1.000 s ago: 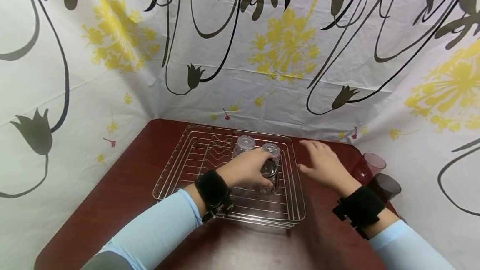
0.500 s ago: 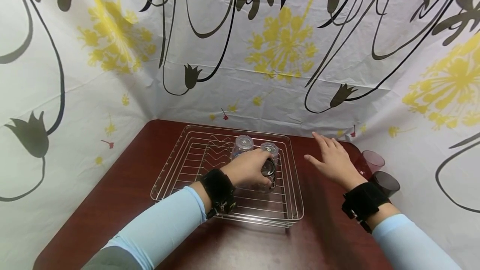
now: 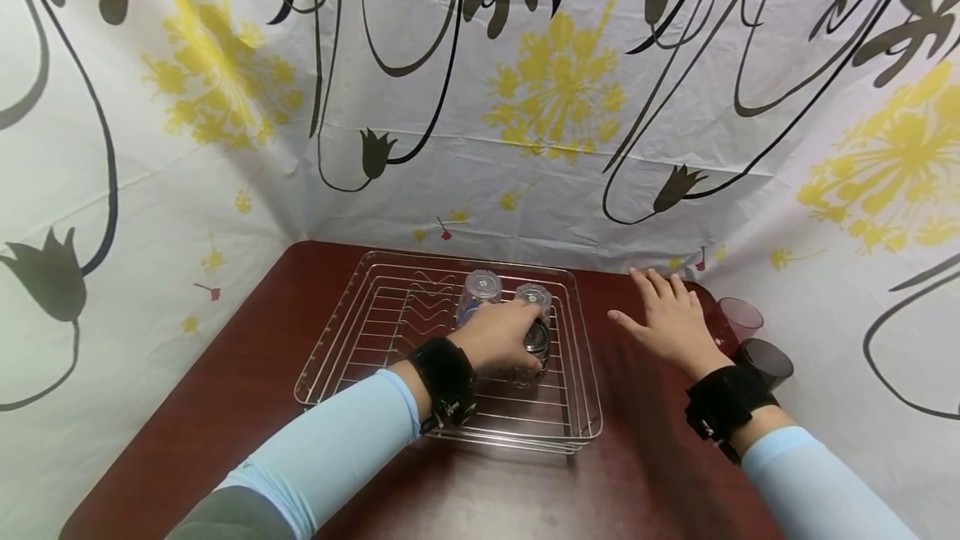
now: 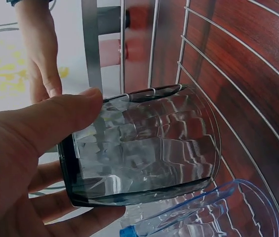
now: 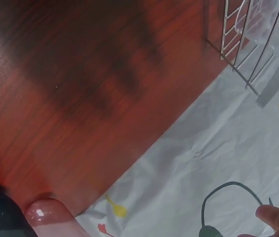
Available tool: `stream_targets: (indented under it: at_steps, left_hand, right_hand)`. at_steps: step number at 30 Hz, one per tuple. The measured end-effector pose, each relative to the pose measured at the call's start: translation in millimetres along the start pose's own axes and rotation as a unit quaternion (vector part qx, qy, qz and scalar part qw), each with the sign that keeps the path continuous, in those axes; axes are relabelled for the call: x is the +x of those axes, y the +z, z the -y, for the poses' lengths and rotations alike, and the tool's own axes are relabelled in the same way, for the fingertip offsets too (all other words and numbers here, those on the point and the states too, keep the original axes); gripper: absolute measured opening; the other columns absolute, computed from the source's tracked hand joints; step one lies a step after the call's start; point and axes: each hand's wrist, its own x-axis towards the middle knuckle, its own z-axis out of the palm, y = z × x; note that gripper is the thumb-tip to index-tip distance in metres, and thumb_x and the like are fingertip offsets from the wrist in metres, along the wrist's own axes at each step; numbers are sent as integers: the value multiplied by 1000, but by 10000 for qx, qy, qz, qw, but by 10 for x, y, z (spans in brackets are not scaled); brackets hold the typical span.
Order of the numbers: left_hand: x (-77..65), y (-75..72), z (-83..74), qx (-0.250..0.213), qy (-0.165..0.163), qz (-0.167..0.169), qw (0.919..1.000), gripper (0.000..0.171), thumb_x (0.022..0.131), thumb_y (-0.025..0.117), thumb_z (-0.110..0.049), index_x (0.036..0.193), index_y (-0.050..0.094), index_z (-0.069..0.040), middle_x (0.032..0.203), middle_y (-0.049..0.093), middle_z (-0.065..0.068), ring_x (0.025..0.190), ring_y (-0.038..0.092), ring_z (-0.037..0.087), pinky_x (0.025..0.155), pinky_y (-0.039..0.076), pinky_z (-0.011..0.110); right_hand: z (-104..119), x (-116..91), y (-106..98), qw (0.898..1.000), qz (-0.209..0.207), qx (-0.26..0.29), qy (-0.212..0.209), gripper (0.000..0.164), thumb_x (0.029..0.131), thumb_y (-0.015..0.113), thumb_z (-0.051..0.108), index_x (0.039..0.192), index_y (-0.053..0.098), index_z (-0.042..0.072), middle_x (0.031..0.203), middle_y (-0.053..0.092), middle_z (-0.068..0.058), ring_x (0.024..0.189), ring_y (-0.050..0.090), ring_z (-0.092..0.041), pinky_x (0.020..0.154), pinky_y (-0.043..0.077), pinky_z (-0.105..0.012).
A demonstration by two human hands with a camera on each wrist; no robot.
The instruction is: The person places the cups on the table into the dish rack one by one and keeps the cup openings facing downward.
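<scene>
My left hand (image 3: 497, 337) reaches into the wire dish rack (image 3: 587, 427) and grips a dark-tinted glass tumbler (image 3: 537, 338). In the left wrist view, the thumb lies along one side of the tumbler (image 4: 149, 148) and fingers curl round its thick base; its mouth faces the rack wires. Two clear glasses (image 3: 482, 285) stand upside down just behind it. Beside the tumbler, the left wrist view shows a clear piece with a blue edge (image 4: 193, 212). My right hand (image 3: 671, 327) hovers right of the rack, fingers spread and holding nothing.
At the table's right edge lie a pink glass (image 3: 741, 319) and a dark glass (image 3: 765, 362). Wavy wire dividers (image 3: 426, 315) run along the rack's left part. A patterned white sheet (image 3: 420, 207) encloses the dark red table (image 3: 247, 373).
My right hand has moved right, away from the rack, and its fingers have spread. The left hand keeps its grip on the tumbler in nearly the same spot.
</scene>
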Motion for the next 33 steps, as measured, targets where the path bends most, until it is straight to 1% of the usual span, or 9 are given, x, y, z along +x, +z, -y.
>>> stream_targets:
  at_steps: [8, 12, 15, 19, 23, 28, 33]
  left_hand:
    - [44, 10, -24, -114, -119, 121, 9998, 70, 78, 83, -48, 136, 55, -20, 122, 65, -3, 110, 62, 17, 99, 46, 48]
    - [64, 7, -4, -232, -140, 161, 9995, 68, 78, 84, -46, 135, 56, -21, 120, 66, -4, 108, 63, 17, 98, 47, 47]
    - [84, 11, 15, -278, -126, 165, 9994, 65, 78, 84, -45, 132, 58, -21, 116, 67, -5, 105, 64, 16, 95, 50, 45]
    - [111, 44, 30, -206, -138, 248, 9994, 70, 79, 84, -46, 137, 55, -19, 125, 66, -3, 112, 63, 16, 98, 50, 44]
    - [129, 79, 32, -27, -130, 280, 9995, 77, 79, 83, -48, 143, 51, -18, 131, 64, -1, 118, 61, 18, 101, 49, 44]
    - [151, 97, 21, 90, -56, 270, 9996, 80, 79, 83, -48, 145, 50, -18, 129, 65, -1, 116, 62, 18, 104, 47, 45]
    - [169, 105, 16, 214, -94, 324, 9992, 73, 79, 83, -49, 139, 55, -18, 123, 67, -1, 112, 63, 18, 104, 46, 44]
  right_hand:
    - [-11, -33, 47, 9999, 59, 48, 68, 91, 94, 50, 68, 159, 24, 9, 159, 23, -29, 145, 10, -59, 111, 8, -76]
    - [-31, -58, 84, 9999, 119, 87, 80, 92, 94, 48, 70, 158, 25, 8, 159, 24, -29, 144, 12, -59, 112, 8, -75]
    - [-49, -74, 111, 9999, 105, 86, 84, 92, 94, 48, 70, 158, 26, 7, 159, 25, -29, 144, 13, -58, 112, 8, -75]
    - [-67, -92, 140, 9999, 79, 100, 112, 93, 94, 48, 70, 157, 26, 6, 158, 25, -30, 144, 13, -59, 112, 8, -75]
    - [-86, -108, 171, 9997, 110, 146, 154, 94, 94, 47, 70, 157, 26, 4, 158, 24, -31, 145, 11, -58, 112, 8, -75]
    - [-121, -130, 194, 9995, 134, 189, 222, 94, 94, 46, 71, 157, 25, 5, 158, 24, -31, 145, 11, -57, 112, 7, -75]
    - [-151, -150, 208, 9994, 178, 199, 239, 94, 94, 45, 72, 157, 25, 5, 159, 23, -30, 146, 10, -57, 112, 7, -75]
